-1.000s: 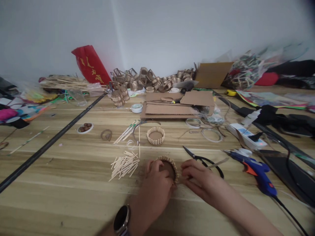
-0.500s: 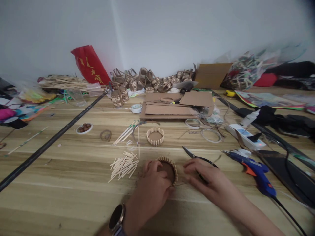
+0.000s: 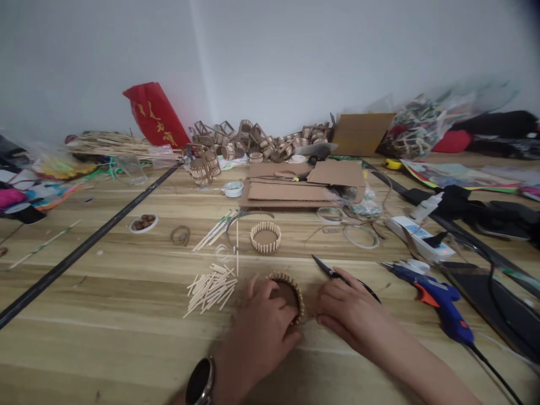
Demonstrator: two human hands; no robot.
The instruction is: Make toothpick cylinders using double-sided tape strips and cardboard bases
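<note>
My left hand [image 3: 265, 312], with a watch at the wrist, grips a small round basket [image 3: 298, 298] of short upright sticks on a brown base. The fingers reach over its near left side and hide that part. To the right, my right hand [image 3: 343, 301] has its fingertips pinched together low over the table; what is between them, if anything, is hidden. Black scissors [image 3: 324, 265] lie under and beyond this hand, blades pointing away to the left. A second stick basket [image 3: 265, 237] stands farther back, touched by neither hand.
Loose sticks [image 3: 211, 289] are piled left of my left hand. On the right lies a blue glue gun [image 3: 442, 304] with its cord, by a white power strip [image 3: 419, 239]. Cardboard sheets [image 3: 291, 191], a bowl of brown beads [image 3: 144, 223] and many small finished baskets [image 3: 253, 140] are farther back.
My right hand's fingers have drawn closer together and the hand has shifted slightly beside the scissors. The left hand stays on the basket, its thumb a little lower.
</note>
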